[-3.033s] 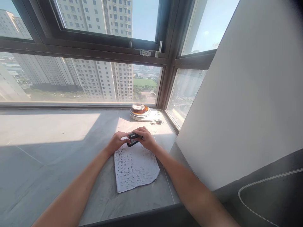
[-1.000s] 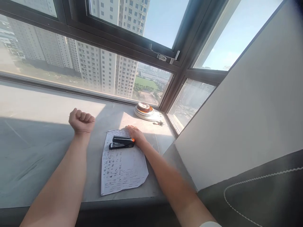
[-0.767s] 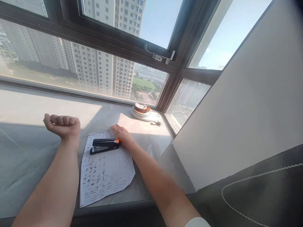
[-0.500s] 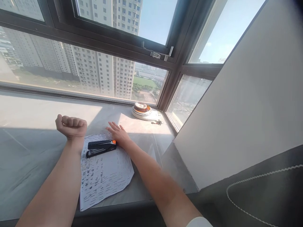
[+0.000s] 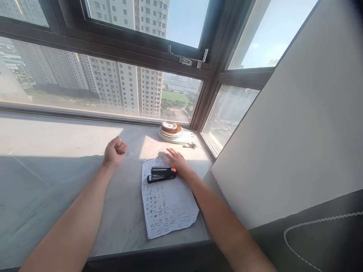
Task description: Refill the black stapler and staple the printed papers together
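Observation:
My left hand (image 5: 115, 150) is closed in a fist over the sill, left of the paper and apart from it. Whatever the fist may hold is hidden. Beside it lie a few tiny bluish bits (image 5: 130, 153), too small to name. My right hand (image 5: 177, 161) rests with fingers stretched out at the far right edge of a paper sheet (image 5: 177, 202), close to the orange end of a black stapler (image 5: 163, 174). The stapler lies on the sheet, its jaws pointing left. Handwriting and many rows of short dark marks, which look like staples, cover the paper.
A stack of round white and amber coils or dishes (image 5: 170, 132) stands in the window corner, with a small dark chain-like thing (image 5: 190, 145) before it. A white wall (image 5: 297, 132) bounds the right side. The sill's front edge (image 5: 159, 249) runs below the paper.
The paper and stapler have shifted right along the sill, together with my right hand. My left fist has moved right and turned, still closed. Tiny bits now show beside it.

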`<state>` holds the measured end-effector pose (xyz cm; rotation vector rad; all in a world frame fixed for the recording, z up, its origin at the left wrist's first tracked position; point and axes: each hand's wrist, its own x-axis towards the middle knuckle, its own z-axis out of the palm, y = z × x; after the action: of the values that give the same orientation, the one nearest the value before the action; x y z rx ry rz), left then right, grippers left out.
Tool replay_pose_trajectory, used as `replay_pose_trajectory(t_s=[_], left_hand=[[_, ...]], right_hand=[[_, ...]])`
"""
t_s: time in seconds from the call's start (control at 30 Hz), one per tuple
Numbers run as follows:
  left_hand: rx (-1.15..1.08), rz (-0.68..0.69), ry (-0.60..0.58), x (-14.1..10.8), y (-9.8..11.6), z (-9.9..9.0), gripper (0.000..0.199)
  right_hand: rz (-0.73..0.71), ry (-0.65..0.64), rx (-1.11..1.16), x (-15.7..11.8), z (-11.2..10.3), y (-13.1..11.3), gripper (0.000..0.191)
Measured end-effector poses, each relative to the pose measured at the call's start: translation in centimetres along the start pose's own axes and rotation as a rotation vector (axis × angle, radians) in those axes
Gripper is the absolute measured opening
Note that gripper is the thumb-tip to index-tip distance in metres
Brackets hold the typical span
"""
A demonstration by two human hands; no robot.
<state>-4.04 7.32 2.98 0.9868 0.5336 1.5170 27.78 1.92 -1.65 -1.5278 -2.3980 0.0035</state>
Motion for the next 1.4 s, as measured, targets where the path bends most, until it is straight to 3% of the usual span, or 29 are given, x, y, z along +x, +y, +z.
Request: replay_pose_trajectory(t_s=[0.2,0.33,0.5,0.67,0.73,0.83,0.9,1.13,1.4], left_hand=[[0.239,-0.080,0.165,-1.4,-4.3,5.6,0.057],[0.418,-0.137,0.188,-2.6,-6.8,7.8,0.055],[0.646,-0.138,0.164,-3.2,-8.1,8.1,0.053],[0.856,-0.071,0.160,-3.6,-8.0,8.5,0.053],[0.895,-0.058,0.152,-3.7,-8.0,8.6,0.053],[0.935,-0.028,0.148,-3.6,-8.1,8.6,0.051],[0.951,-0.012,0.144,-3.4,-8.2,8.5,0.050],[0.981,-0.014,0.119,-3.0,-8.8,8.0,0.048],[0.925,-0.008,0.118,-3.0,-8.9,7.8,0.050]], right_hand=[[0.023,-0.065,0.040,0.7,-0.3,-0.3,0.056],[0.112,-0.059,0.041,0.7,-1.0,-0.5,0.045],[0.135,-0.008,0.070,0.6,-1.3,0.0,0.046],[0.136,0.322,0.298,-0.1,-2.6,-0.2,0.040],[0.039,0.370,0.400,-0.7,-3.4,-0.9,0.036],[-0.194,0.254,0.393,-1.3,-4.2,-2.4,0.030],[-0.264,0.173,0.334,-1.5,-4.3,-3.4,0.027],[-0.338,0.055,0.266,-1.4,-4.1,-4.9,0.029],[-0.317,0.067,0.215,-1.6,-3.7,-4.7,0.024]])
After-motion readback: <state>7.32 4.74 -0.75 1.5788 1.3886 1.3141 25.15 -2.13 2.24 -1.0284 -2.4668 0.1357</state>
